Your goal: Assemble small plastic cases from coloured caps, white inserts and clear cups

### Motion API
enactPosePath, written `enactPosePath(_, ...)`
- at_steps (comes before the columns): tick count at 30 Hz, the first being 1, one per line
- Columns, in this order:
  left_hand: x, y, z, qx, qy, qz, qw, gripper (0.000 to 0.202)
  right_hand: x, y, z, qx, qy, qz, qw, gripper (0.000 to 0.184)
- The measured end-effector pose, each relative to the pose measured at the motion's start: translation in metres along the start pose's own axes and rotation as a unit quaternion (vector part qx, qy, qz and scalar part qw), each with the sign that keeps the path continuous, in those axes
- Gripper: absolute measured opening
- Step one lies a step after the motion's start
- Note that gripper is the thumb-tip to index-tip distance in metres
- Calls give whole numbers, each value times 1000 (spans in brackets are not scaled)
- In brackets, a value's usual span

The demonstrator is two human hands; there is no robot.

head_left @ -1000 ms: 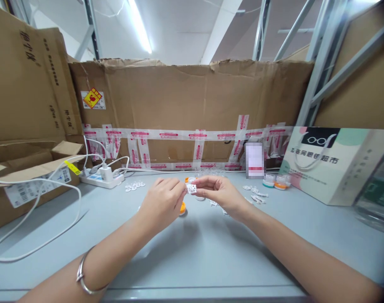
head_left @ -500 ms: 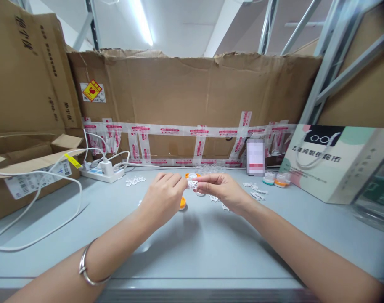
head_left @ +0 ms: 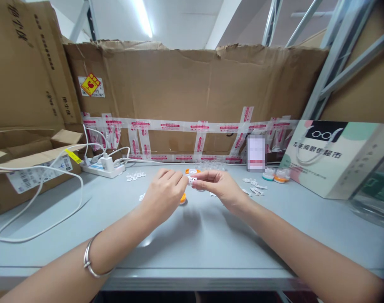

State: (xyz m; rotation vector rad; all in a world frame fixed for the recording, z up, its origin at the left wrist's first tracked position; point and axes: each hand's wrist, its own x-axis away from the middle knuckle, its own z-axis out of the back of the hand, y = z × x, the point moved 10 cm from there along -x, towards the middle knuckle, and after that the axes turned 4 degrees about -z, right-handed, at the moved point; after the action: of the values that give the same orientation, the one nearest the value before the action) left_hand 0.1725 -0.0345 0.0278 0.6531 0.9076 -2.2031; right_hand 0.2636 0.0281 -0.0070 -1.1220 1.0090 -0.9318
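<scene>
Over the middle of the grey table, a small white plastic piece with holes (head_left: 192, 181) is held between my two hands. My left hand (head_left: 165, 189) has its fingers curled, and their tips are hidden behind the knuckles at the piece's left side. From the right, my right hand (head_left: 221, 185) pinches it between thumb and fingers. An orange-rimmed round part (head_left: 183, 198) shows partly behind my left hand. Another orange-rimmed round part with a white middle (head_left: 192, 171) lies just beyond the fingertips.
Small white parts lie at left (head_left: 135, 176) and right (head_left: 256, 189). Behind are clear plastic pieces (head_left: 210, 165), a propped phone (head_left: 256, 153), and capped cases (head_left: 282, 176). A paper bag (head_left: 324, 168), power strip (head_left: 105, 168) with cables, and open carton (head_left: 30, 168) flank the table.
My view has tilted slightly down. The white piece has turned a little and shows less of its surface; my right thumb and fingers have shifted on it. My left hand keeps its curled shape.
</scene>
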Motion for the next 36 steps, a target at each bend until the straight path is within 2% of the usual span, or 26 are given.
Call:
enactPosePath(6, 0, -6, 14, 75, 57, 27, 995, 20, 10, -19, 4, 16, 28, 61, 998, 27)
enactPosePath(9, -2, -16, 12, 123, 48, 61, 989, 20, 12, -26, 9, 16, 39, 76, 996, 26)
enactPosePath(11, -1, -28, -1, 163, 6, 103, 981, 20, 12, -27, 13, 16, 48, 79, 996, 25)
enactPosePath(14, 5, -42, -30, 232, -88, 158, 956, 22, 7, -23, 18, 18, 53, 77, 995, 23)
enactPosePath(18, 18, -43, -64, 303, -212, 174, 913, 25, -3, -9, 16, 6, 31, 64, 997, 20)
enactPosePath(23, 29, -36, -80, 320, -272, 174, 891, 48, -9, 6, 9, -76, -6, 23, 997, 11)
enactPosePath(27, 32, -36, -88, 314, -284, 188, 886, 51, -8, 7, -5, -131, -71, 2, 989, 14)
enactPosePath(30, 32, -34, -89, 314, -282, 187, 887, 49, -5, 1, -10, -153, -105, 23, 982, 16)
enactPosePath(36, 20, -34, -67, 345, -215, 190, 894, 41, 2, -15, -11, -139, -117, 93, 979, 24)
